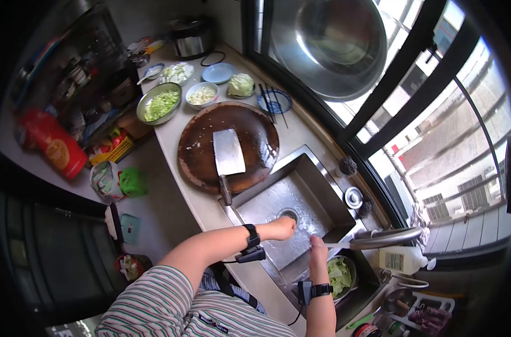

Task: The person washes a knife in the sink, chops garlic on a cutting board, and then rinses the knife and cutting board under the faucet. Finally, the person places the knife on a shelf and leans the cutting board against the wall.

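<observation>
My left hand [280, 229] is over the steel sink [275, 194], close to the drain [289, 215]. Its fingers are curled into a fist, and whatever they may hold is hidden. At the end of the curved faucet [387, 238], where a stream of water comes out, is my right hand [318, 251]. It is seen edge-on, so how its fingers are set does not show clearly. Below the stream, beside my right wrist, a bowl of cut green leaves [339, 276] stands in the second basin. Wet patches shine on the sink's floor.
A cleaver [229, 153] lies on the round wooden chopping board [196, 140], its handle reaching toward the sink. Behind are bowls of chopped vegetables [161, 105], a cabbage piece [241, 85] and chopsticks [275, 104] across a plate. A white bottle [401, 258] stands by the faucet.
</observation>
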A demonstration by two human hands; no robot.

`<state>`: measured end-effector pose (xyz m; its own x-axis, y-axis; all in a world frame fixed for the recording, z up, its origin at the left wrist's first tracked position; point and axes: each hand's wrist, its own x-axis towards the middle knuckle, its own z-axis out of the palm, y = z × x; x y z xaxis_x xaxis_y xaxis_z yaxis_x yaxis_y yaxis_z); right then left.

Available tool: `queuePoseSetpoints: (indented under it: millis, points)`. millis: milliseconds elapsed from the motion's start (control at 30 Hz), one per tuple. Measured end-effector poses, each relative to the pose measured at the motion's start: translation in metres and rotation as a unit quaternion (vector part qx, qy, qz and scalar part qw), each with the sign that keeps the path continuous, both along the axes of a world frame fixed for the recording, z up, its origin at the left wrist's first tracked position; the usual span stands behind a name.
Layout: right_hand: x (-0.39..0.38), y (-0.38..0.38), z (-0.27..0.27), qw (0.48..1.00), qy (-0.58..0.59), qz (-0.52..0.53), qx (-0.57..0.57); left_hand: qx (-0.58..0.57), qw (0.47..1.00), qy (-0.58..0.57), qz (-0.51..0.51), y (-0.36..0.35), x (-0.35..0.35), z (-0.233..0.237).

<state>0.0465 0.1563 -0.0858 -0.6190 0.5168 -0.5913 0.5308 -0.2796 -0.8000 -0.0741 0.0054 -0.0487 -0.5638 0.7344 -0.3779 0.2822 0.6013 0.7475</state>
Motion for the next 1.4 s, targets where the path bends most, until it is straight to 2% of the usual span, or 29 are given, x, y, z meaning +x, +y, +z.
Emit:
queuePoseSetpoints:
  millis: [33,100,133,233,300,367,433,467,600,700,767,800,833,900,967,1033,1067,1100,1167,1200,1300,1333,1400]
  points:
    - [0.004,-0.004,-0.012,1.0,0.003,0.008,-0.001,-0.001,1.0,0.003,0.008,-0.016,-0.008,0.003]
    - [0.005,-0.016,-0.033,0.989,0.041,0.108,0.094,0.113,0.983,0.104,0.098,-0.054,-0.028,0.013]
    - [-0.002,-0.031,-0.027,0.988,0.004,0.131,0.087,0.107,0.98,0.099,0.138,-0.078,-0.039,0.025]
    - [-0.041,-0.091,0.012,0.959,0.044,0.236,0.153,0.069,0.954,0.092,0.277,-0.153,-0.081,0.051]
    - [-0.071,-0.133,0.034,0.903,0.107,0.311,0.276,0.05,0.919,0.167,0.354,-0.206,-0.115,0.036]
    - [-0.102,-0.17,0.052,0.875,0.12,0.333,0.329,0.023,0.891,0.237,0.387,-0.252,-0.145,0.042]
    - [-0.128,-0.201,0.066,0.863,0.072,0.336,0.37,0.014,0.854,0.238,0.462,-0.287,-0.179,0.032]
    - [-0.137,-0.214,0.067,0.849,0.054,0.333,0.407,-0.028,0.847,0.208,0.488,-0.3,-0.195,0.029]
    - [-0.155,-0.243,0.07,0.805,-0.034,0.325,0.496,-0.059,0.84,0.19,0.505,-0.337,-0.26,-0.016]
    - [-0.16,-0.234,0.067,0.815,-0.009,0.313,0.487,-0.01,0.862,0.149,0.485,-0.343,-0.292,-0.035]
    - [-0.167,-0.218,0.071,0.859,-0.044,0.293,0.417,0.057,0.893,0.081,0.439,-0.339,-0.304,-0.04]
    - [-0.17,-0.205,0.062,0.867,-0.041,0.32,0.38,0.029,0.904,0.127,0.408,-0.336,-0.306,-0.041]
    - [-0.174,-0.196,0.052,0.873,-0.036,0.345,0.343,0.033,0.908,0.123,0.4,-0.334,-0.31,-0.044]
    - [-0.175,-0.196,0.049,0.888,-0.031,0.331,0.319,0.059,0.906,0.13,0.399,-0.338,-0.315,-0.058]
    - [-0.174,-0.198,0.048,0.901,-0.022,0.317,0.294,0.094,0.898,0.106,0.417,-0.331,-0.31,-0.065]
    - [-0.171,-0.206,0.049,0.901,-0.018,0.312,0.299,0.289,0.834,-0.064,0.464,-0.329,-0.3,-0.056]
    - [-0.17,-0.205,0.049,0.908,-0.01,0.308,0.284,0.344,0.811,-0.113,0.459,-0.33,-0.296,-0.051]
    - [-0.169,-0.205,0.052,0.91,-0.01,0.303,0.284,0.343,0.814,-0.114,0.455,-0.332,-0.289,-0.045]
    - [-0.165,-0.203,0.06,0.908,0.017,0.31,0.281,0.415,0.746,-0.233,0.465,-0.335,-0.276,-0.03]
    - [-0.162,-0.202,0.06,0.91,0.014,0.307,0.278,0.404,0.728,-0.248,0.495,-0.337,-0.269,-0.019]
    - [-0.15,-0.19,0.058,0.915,0.051,0.304,0.261,0.404,0.726,-0.285,0.478,-0.356,-0.265,-0.024]
    - [-0.145,-0.183,0.055,0.908,0.05,0.314,0.272,0.428,0.73,-0.324,0.423,-0.355,-0.26,-0.006]
    - [-0.137,-0.168,0.048,0.905,0.066,0.338,0.25,0.383,0.737,-0.368,0.417,-0.349,-0.249,0.022]
